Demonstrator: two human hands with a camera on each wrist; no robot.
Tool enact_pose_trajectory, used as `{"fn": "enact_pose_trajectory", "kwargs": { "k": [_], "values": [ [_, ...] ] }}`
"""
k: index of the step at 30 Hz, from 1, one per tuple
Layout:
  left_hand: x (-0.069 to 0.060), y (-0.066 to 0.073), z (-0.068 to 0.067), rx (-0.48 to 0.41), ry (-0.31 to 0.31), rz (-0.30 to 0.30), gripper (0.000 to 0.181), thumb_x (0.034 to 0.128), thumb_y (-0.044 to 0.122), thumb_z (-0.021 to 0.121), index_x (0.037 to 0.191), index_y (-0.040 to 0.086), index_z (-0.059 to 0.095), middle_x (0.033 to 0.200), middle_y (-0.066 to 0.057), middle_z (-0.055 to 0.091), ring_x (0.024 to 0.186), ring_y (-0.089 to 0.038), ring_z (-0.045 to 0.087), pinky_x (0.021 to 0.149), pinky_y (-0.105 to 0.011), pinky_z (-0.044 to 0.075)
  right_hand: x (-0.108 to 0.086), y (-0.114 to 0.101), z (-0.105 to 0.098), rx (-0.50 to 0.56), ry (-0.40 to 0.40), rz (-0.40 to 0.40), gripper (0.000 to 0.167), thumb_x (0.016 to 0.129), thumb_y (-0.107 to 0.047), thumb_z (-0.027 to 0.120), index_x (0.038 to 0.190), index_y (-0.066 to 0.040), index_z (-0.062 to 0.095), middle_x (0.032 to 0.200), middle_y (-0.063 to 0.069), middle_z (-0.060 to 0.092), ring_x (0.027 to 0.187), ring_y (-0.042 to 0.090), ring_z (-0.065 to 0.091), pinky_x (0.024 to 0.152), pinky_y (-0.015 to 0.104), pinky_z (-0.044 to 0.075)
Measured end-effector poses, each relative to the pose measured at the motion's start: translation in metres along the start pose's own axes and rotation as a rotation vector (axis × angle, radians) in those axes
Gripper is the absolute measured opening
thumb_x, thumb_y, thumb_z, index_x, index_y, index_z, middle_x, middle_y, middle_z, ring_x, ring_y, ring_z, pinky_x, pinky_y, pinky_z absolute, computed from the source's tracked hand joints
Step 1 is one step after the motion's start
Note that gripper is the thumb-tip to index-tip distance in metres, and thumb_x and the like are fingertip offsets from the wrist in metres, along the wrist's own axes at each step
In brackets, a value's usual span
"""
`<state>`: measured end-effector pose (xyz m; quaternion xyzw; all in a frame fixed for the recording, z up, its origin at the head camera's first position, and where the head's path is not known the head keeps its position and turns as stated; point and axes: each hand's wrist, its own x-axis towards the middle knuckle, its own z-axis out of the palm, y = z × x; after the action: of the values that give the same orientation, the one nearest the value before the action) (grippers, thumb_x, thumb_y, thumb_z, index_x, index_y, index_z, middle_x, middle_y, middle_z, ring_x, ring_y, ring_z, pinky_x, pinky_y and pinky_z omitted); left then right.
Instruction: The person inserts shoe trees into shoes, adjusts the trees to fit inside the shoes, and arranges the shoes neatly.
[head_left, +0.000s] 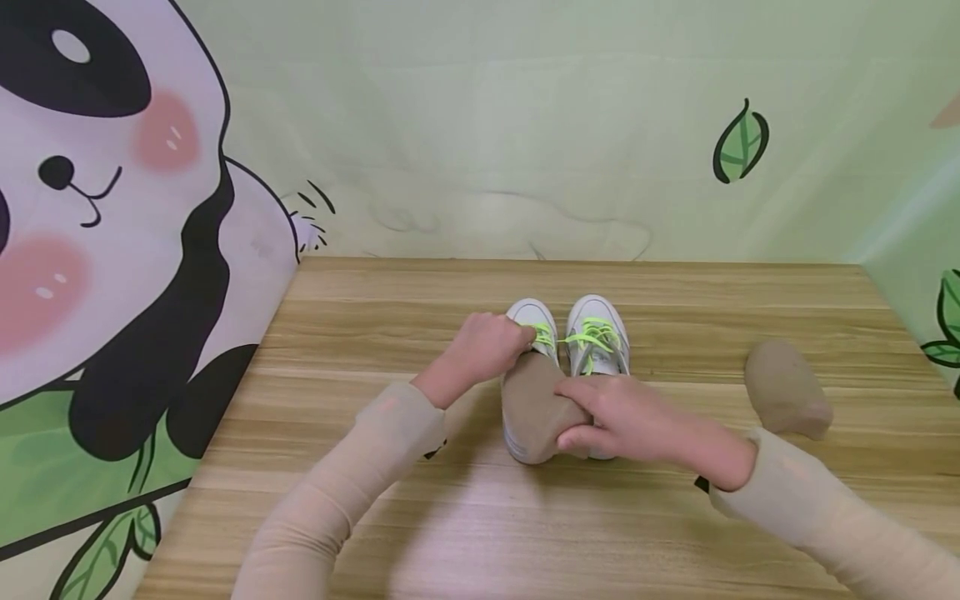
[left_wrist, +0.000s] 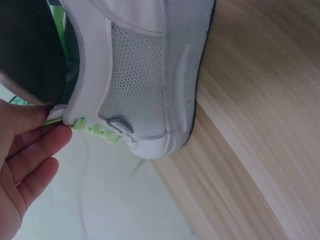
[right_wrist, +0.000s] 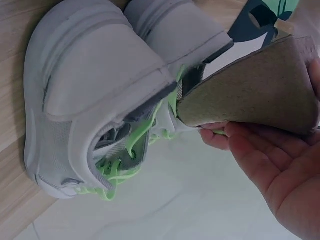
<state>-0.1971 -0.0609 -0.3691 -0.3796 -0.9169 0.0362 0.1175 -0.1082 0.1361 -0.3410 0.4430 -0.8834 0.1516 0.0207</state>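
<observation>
Over one white shoe (head_left: 530,311), the right hand (head_left: 626,415) pinches a brown insert (head_left: 534,404).

pale beige sleeves (head_left: 307,517), wide cuffs (head_left: 401,421), small black tabs (head_left: 702,484).

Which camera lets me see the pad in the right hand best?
The right wrist view: the pad is close and its broad side shows. The head view shows it smaller, over the left shoe; the left wrist view, only a dark, cut-off part.
</observation>
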Motion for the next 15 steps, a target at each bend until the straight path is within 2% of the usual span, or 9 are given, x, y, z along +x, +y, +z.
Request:
{"fn": "enact_pose_trajectory", "kwargs": {
  "k": [5, 15],
  "values": [
    [0.001, 0.001, -0.001, 0.003, -0.005, 0.009, 0.018, 0.0814, 0.019, 0.057, 0.064, 0.019, 0.055, 0.056, 0.005, 0.052, 0.047, -0.010, 0.042, 0.041, -0.030, 0.041, 0.001, -0.003, -0.003, -0.030, -0.026, 0.011, 0.045, 0.080, -0.042, 0.058, 0.104, -0.004, 0.053, 0.091, -0.002, 0.058, 0.080, 0.010, 0.055, 0.071, 0.028, 0.046],
    [0.001, 0.001, -0.004, -0.012, -0.038, 0.025, 0.019, 0.0837, 0.019, 0.056, 0.064, 0.018, 0.056, 0.056, 0.007, 0.043, 0.049, -0.008, 0.037, 0.042, -0.028, 0.041, 0.012, -0.015, -0.001, -0.113, -0.102, 0.040, 0.038, 0.080, -0.042, 0.058, 0.089, -0.006, 0.053, 0.075, -0.005, 0.052, 0.066, 0.007, 0.050, 0.061, 0.027, 0.044]
  ]
}}
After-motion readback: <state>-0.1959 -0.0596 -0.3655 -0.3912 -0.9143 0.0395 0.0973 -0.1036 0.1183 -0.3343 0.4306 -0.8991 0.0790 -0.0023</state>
